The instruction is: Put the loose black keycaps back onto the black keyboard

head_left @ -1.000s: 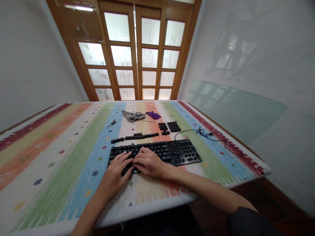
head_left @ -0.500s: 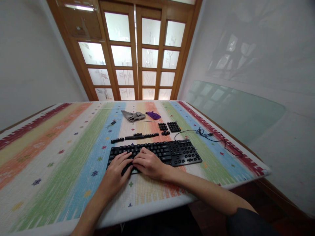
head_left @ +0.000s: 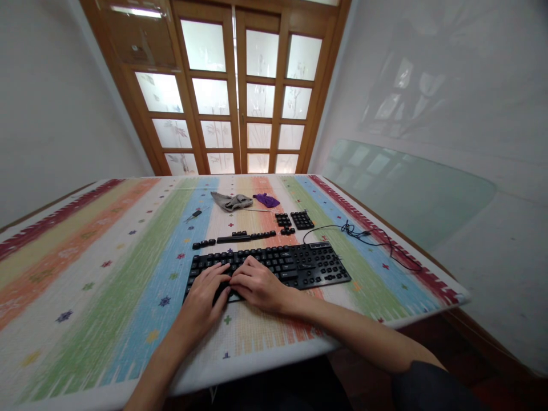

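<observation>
A black keyboard (head_left: 286,264) lies across the table in front of me. Its left and middle parts carry keycaps, while the right end shows bare key sockets. My left hand (head_left: 209,288) rests on the lower left of the keyboard, fingers stretched over the keys and thumb apart. Right beside it, my right hand (head_left: 259,283) is bent with its fingers pressed together at the lower keys; whatever they hold is hidden. Behind the keyboard lie a spacebar (head_left: 233,240) with small keycaps around it, a block of keycaps (head_left: 302,220) and a smaller group (head_left: 282,220).
A grey cloth (head_left: 232,201) and a purple cloth (head_left: 266,200) lie farther back, with a thin rod before them. Left of these is a small dark tool (head_left: 196,214). The keyboard cable (head_left: 349,228) trails right across the striped tablecloth (head_left: 141,274).
Both hands stay at nearly the same spot on the keyboard, with only slight finger shifts. The loose keycaps and cloths have not moved.
</observation>
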Tool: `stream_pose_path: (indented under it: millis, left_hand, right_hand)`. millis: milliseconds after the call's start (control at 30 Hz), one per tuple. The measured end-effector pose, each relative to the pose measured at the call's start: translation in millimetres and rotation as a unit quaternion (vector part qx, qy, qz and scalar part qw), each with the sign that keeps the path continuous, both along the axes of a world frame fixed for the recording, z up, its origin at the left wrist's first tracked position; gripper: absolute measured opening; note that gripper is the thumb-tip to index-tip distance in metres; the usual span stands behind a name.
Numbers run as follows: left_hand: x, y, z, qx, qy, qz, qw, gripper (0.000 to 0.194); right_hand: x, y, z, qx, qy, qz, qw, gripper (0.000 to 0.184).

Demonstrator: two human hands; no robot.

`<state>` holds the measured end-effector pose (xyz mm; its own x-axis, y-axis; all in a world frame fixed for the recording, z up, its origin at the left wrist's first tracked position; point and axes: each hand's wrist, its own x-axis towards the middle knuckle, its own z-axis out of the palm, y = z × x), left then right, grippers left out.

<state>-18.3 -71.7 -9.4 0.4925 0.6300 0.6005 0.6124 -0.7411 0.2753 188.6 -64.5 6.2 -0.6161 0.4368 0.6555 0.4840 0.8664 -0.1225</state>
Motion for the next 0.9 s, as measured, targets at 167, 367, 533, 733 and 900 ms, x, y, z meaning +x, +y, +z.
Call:
stream_pose_path:
  millis: [167,367,533,733,900]
  left_hand:
    - [0.0,-0.4,0.0,-0.001,-0.004,0.001,1.000,0.019]
    - [0.6,-1.0,-0.7,-0.002,0.002,0.002,1.000,0.019]
    - [0.8,-0.8,-0.7,0.005,-0.002,0.005,1.000,0.018]
    - [0.0,-1.3,0.0,0.000,-0.005,0.004,1.000,0.019]
    - [-0.5,-1.4,1.6,-0.007,-0.001,0.004,1.000,0.019]
  right_hand:
    - [0.4,0.1,0.5,0.002,0.011,0.004,1.000,0.015]
    - [-0.3,0.9,-0.5,0.002,0.026,0.011,1.000,0.018]
    - [-1.1,0.6,-2.2,-0.005,0.037,0.005,0.999,0.018]
    - [-2.9,1.2,-4.0,-0.014,0.036,0.003,0.999,0.015]
    - [-4.3,0.7,-5.0,-0.022,0.022,-0.008,0.999,0.016]
